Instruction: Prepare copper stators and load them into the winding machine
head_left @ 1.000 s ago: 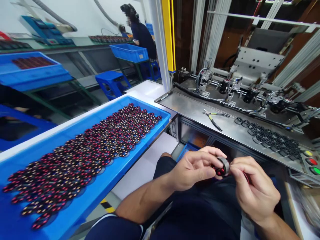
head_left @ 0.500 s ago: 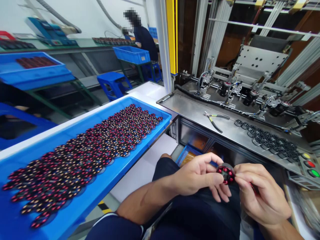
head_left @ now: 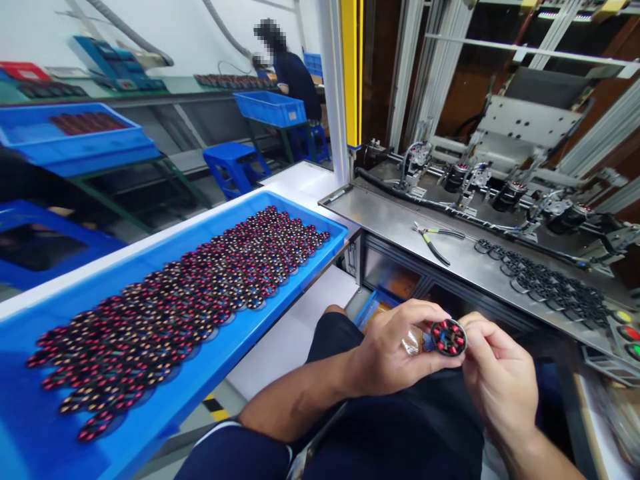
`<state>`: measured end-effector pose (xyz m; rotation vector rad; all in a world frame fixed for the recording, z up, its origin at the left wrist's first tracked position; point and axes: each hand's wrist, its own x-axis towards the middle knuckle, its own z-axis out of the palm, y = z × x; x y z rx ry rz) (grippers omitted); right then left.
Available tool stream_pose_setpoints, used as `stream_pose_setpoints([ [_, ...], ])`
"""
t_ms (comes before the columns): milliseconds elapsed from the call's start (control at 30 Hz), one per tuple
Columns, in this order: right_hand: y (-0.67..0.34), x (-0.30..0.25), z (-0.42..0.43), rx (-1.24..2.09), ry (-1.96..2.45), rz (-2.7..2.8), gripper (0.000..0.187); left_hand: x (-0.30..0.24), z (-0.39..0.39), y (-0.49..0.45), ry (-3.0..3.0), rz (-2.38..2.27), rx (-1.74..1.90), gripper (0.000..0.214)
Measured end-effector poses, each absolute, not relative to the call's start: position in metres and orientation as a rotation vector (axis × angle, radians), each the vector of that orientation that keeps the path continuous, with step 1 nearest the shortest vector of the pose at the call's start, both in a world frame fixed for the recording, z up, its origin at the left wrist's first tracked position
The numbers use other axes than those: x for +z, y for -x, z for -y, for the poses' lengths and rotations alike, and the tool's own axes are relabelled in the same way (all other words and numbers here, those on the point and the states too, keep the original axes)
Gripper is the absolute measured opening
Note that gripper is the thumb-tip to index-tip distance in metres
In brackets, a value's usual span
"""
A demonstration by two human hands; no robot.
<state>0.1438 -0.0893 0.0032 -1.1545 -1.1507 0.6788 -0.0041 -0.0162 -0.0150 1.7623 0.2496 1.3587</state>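
Above my lap, a round black motor stator [head_left: 449,338] with red windings sits between my two hands, its wound face turned up towards me. My left hand [head_left: 387,350] grips its left side with the thumb below and the index finger above; the other fingers are curled behind. On the right edge, the fingers of my right hand [head_left: 500,373] are pinched together against the rim, and they cover part of it. A small shiny clear patch shows by my left fingers; what it is I cannot tell.
To the left, a blue tray [head_left: 280,307] holds rows of similar stators [head_left: 190,293]. Cutting pliers [head_left: 434,241] and black ring parts [head_left: 550,280] lie on the metal bench [head_left: 385,217] before a machine. Buttons [head_left: 629,333] are at right. A person [head_left: 297,80] sits farther back.
The stator has turned so its wound face shows more fully. My left fingers have curled in, and my right hand has shifted left. The view has swung slightly.
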Motion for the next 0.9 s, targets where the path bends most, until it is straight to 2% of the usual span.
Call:
stream_pose_setpoints([
  [200,-0.141,-0.005,0.083,1.025,1.03,0.938,0.034,-0.01,0.014,0.009,-1.963,-0.291,1.432,0.046],
  [433,-0.14,-0.006,0.083,1.041,0.976,0.96,0.033,-0.008,0.013,0.012,-1.905,-0.248,1.39,0.044],
  [533,-0.142,-0.005,0.083,0.9,1.025,1.056,0.032,-0.009,0.015,0.012,-1.732,-0.235,1.283,0.034],
  [633,-0.149,-0.001,0.086,0.596,1.099,1.29,0.023,-0.011,0.018,0.011,-1.399,-0.152,1.109,0.025],
  [733,-0.16,0.006,0.09,0.266,1.069,1.59,0.016,-0.015,0.019,0.009,-1.042,-0.043,0.971,0.036],
  [900,-0.175,0.015,0.097,0.074,1.001,1.854,0.028,-0.018,0.022,0.003,-0.791,-0.173,0.585,0.053],
])
